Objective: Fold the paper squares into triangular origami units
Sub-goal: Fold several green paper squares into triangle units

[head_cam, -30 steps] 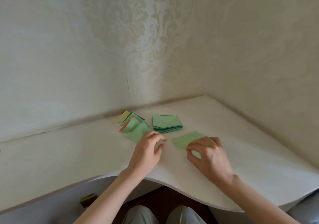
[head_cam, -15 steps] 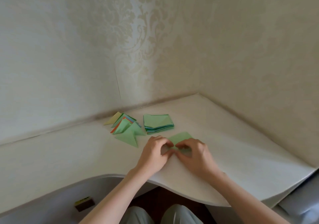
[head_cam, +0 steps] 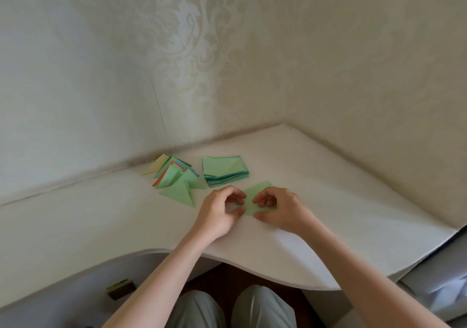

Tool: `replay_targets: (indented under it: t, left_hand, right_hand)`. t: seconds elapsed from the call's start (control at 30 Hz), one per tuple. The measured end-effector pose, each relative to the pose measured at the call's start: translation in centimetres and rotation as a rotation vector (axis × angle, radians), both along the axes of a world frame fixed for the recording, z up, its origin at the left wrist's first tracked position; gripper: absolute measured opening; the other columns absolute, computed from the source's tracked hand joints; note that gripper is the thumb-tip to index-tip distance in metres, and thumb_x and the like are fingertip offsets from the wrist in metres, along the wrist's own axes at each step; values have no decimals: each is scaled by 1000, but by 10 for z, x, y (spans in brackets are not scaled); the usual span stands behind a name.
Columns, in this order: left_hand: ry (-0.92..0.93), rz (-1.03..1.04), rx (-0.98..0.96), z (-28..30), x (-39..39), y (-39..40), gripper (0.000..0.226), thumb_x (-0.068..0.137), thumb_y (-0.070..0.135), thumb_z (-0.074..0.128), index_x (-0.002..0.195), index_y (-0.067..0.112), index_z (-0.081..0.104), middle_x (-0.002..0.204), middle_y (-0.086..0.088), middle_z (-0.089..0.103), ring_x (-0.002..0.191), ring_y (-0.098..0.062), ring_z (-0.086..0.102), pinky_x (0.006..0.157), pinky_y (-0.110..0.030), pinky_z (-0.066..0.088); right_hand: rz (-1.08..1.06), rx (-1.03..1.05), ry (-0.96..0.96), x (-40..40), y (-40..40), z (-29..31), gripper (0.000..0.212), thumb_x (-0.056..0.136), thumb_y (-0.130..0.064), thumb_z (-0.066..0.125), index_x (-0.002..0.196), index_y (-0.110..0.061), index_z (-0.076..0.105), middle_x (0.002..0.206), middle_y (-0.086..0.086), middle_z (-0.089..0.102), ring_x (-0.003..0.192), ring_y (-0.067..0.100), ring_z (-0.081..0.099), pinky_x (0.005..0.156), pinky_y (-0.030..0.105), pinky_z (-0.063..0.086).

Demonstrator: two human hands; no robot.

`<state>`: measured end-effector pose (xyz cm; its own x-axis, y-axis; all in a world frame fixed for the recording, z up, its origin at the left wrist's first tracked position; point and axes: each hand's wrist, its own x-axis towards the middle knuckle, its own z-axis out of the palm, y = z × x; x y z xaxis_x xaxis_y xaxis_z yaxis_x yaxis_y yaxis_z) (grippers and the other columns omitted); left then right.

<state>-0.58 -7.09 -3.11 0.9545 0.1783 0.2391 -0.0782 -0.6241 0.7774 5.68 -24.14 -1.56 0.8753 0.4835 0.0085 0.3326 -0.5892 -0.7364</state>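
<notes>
Both hands [head_cam: 250, 209] pinching one green paper [head_cam: 255, 196]

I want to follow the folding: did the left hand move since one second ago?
Yes. The left hand moved right, away from the pile of folded green paper triangles, and now meets the right hand on the loose green paper square.

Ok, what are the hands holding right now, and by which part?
Both hold one green paper square lying on the desk. The left hand pinches its left edge, the right hand its right side, fingers curled onto it.
</notes>
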Motion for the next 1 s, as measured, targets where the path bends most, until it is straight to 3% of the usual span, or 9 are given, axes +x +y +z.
replay_targets:
  t: [0.1,0.23,0.33,0.47,0.6,0.8,0.87,1.0]
  left_hand:
    - [-2,-36,9,2,-4,3,23,81,5,66,97,22,68,90,13,69,89,2,60,79,-5,39]
    - [-2,-72,15,2,-10,8,42,77,-6,51,101,24,69,100,17,67,100,2,57,86,-9,40]
    - [-44,-54,58,-1,-14,10,47,71,-3,51,101,30,67,106,19,63,108,-1,51,92,-13,38]
    - [-152,-58,85,-5,-13,11,43,71,-3,54,100,24,68,107,14,63,110,-5,52,97,-18,37]
    - [-179,-67,116,-8,-10,10,26,77,0,67,91,21,71,95,12,66,99,-10,56,90,-28,44]
    - [-200,-67,134,-9,-11,9,11,81,10,71,83,21,73,84,14,66,90,-9,55,83,-27,44]
    - [-177,-46,122,-9,-11,9,8,83,14,71,86,21,73,86,12,67,92,-9,56,84,-26,44]
    - [-97,13,82,-7,-10,7,12,85,20,69,95,26,71,93,7,65,90,-2,55,79,-14,39]
  right_hand:
    - [48,1,-47,-5,-4,-1,17,73,-26,76,85,-32,66,80,-18,60,80,1,56,79,18,44]
    - [-7,-79,-191,-12,2,-8,13,78,-43,69,85,-32,68,91,-13,61,89,8,55,85,31,41]
    - [-5,-131,-267,-14,5,-11,14,84,-41,63,88,-29,68,95,-8,59,95,15,52,86,33,37]
    - [167,-55,-277,-8,-7,-5,13,85,-39,56,86,-29,63,90,-12,58,89,15,53,85,42,45]
    - [280,-46,-283,-2,-18,6,9,85,-38,58,86,-30,61,91,-14,62,88,10,57,84,40,47]
    - [198,33,-298,-3,-26,0,11,78,-28,75,82,-25,65,85,-13,65,83,1,59,78,22,46]
    - [223,38,-336,-6,-29,-3,9,80,-32,72,83,-25,68,90,-15,64,85,-1,60,80,22,48]
    - [136,0,-411,-12,-25,-10,29,77,-56,60,78,-28,69,91,-17,61,86,3,60,81,35,50]
